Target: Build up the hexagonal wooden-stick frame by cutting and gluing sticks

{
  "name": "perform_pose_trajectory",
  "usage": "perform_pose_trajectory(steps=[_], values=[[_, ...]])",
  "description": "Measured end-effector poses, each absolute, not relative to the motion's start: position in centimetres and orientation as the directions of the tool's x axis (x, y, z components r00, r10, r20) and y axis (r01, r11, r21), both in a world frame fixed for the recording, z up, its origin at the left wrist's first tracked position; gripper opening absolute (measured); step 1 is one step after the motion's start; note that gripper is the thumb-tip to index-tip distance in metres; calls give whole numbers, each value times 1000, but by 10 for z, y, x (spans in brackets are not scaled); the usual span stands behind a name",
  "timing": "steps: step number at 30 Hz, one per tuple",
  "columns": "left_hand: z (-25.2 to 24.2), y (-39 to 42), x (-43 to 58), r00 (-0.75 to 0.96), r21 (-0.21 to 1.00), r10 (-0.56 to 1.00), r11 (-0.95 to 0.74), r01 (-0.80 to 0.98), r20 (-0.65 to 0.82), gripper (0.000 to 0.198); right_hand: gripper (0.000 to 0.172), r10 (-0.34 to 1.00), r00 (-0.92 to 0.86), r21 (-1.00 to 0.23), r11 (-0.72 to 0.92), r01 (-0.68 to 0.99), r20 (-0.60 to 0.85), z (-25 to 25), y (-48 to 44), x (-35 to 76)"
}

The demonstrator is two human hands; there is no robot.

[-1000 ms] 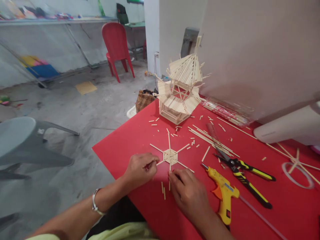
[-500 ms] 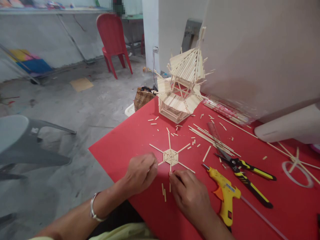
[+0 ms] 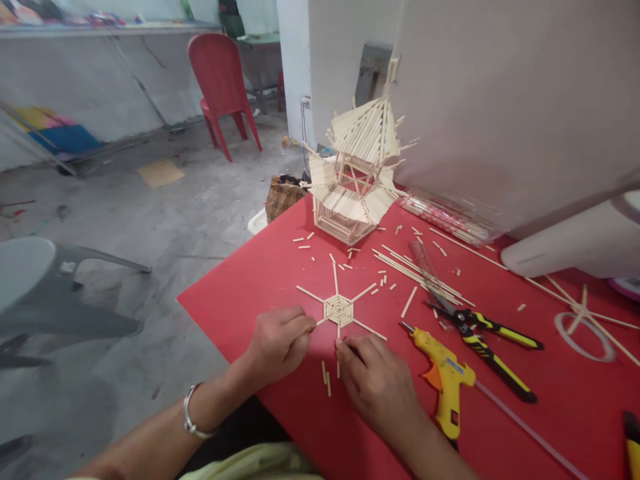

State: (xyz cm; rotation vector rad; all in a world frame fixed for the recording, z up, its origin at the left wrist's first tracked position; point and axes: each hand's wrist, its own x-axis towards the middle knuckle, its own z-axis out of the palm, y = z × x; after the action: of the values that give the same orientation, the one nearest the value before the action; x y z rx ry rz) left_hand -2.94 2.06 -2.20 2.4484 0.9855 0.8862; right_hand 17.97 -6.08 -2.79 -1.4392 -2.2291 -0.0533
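A web-shaped hexagon of wooden sticks [image 3: 339, 311], with spokes reaching outward, lies flat on the red tabletop [image 3: 250, 277]. My left hand [image 3: 284, 342] is closed at its lower-left spoke, pinching the outer end. Curled fingers of my right hand [image 3: 376, 375] grip the bottom spoke from the near side; their tips are partly hidden. Short cut sticks [image 3: 327, 380] lie between the two hands. To the right of my right hand rests a yellow hot glue gun [image 3: 447, 380]. Beyond it are cutters with black and yellow handles [image 3: 475, 333].
A tiered pagoda model of sticks [image 3: 355, 173] stands at the table's back corner. Long sticks [image 3: 420, 275], a clear ruler [image 3: 424, 263], a tape ring [image 3: 585, 337] and a white roll [image 3: 570, 243] lie rightward. A grey stool [image 3: 30, 273] and red chair [image 3: 220, 87] stand on the floor.
The view has shifted slightly, bringing a yellow and black object into the lower right corner. Both hands stay at the same spokes of the stick web, with little visible movement.
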Motion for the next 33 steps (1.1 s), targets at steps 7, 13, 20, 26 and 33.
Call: perform_pose_trajectory(steps=[7, 13, 20, 26, 33], values=[[-21, 20, -27, 442, 631, 780, -621, 464, 443, 17, 19, 846, -341, -168, 438, 883, 409, -29, -61, 178], [-28, 23, -24, 399, 607, 769, -639, 473, 499, 11, 15, 853, -332, -162, 424, 891, 404, -29, -62, 177], [-24, 24, -25, 283, 665, 879, -476, 575, 384, 13, 15, 845, -342, -134, 427, 894, 410, -32, -63, 177], [-22, 25, -22, 261, 663, 855, -514, 544, 449, 15, 14, 843, -355, -119, 434, 893, 405, -31, -63, 177], [-18, 25, -21, 207, 697, 915, -398, 597, 345, 24, 11, 838, -362, -89, 431, 898, 409, -31, -64, 176]])
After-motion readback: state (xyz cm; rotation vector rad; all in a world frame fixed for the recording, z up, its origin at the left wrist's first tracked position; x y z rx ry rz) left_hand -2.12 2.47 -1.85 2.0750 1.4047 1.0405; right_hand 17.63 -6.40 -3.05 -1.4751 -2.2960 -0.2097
